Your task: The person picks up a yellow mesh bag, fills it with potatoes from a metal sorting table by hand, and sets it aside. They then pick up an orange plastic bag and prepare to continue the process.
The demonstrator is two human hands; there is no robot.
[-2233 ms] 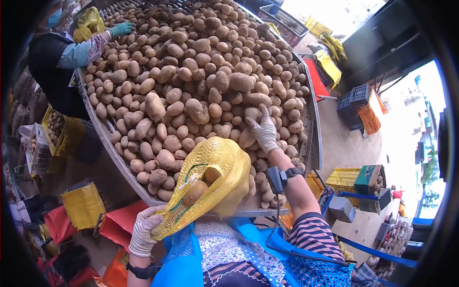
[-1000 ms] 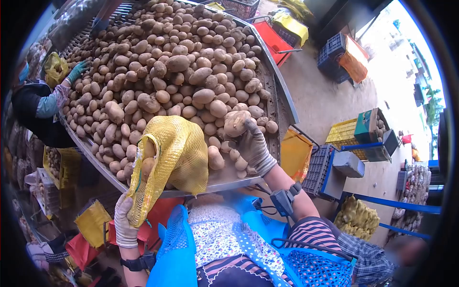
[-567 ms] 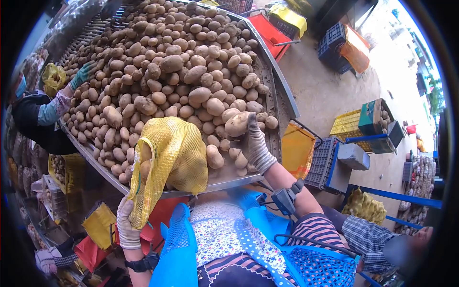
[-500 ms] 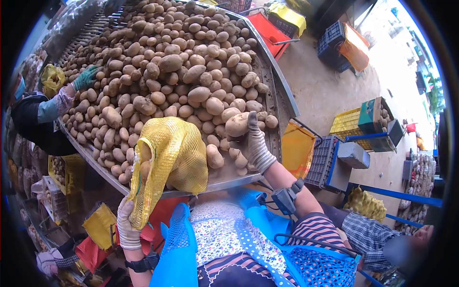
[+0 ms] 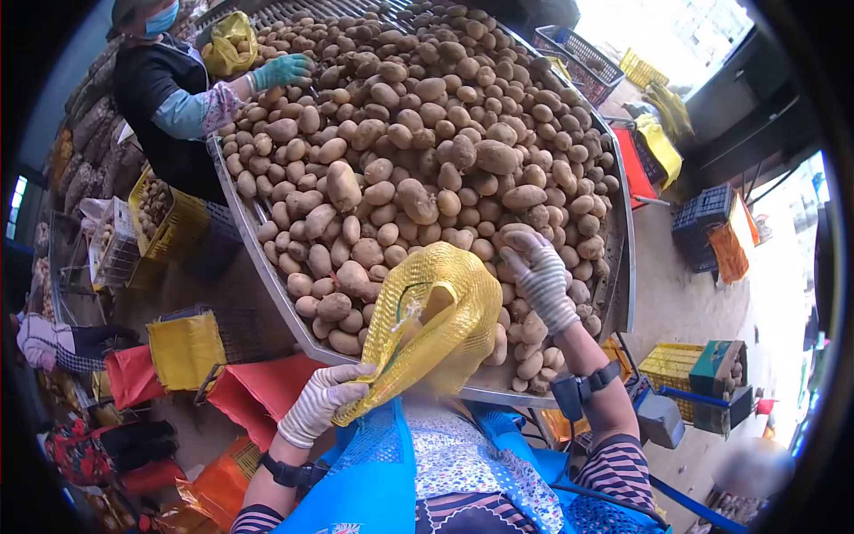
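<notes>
Beside the yellow mesh sack's mouth [image 5: 436, 311], gripped by the gloved left hand [image 5: 318, 402], the gloved right hand [image 5: 541, 283] clasps a brown potato [image 5: 516, 238] just right of it

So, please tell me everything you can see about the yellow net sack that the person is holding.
The yellow mesh sack looks like woven plastic netting, with a thin green cord near its mouth. The gloved left hand grips its lower edge and holds it up slanted in front of the metal sorting table. Rounded shapes, probably potatoes, show through the net. The gloved right hand is on a potato in the heap beside the sack's top.
</notes>
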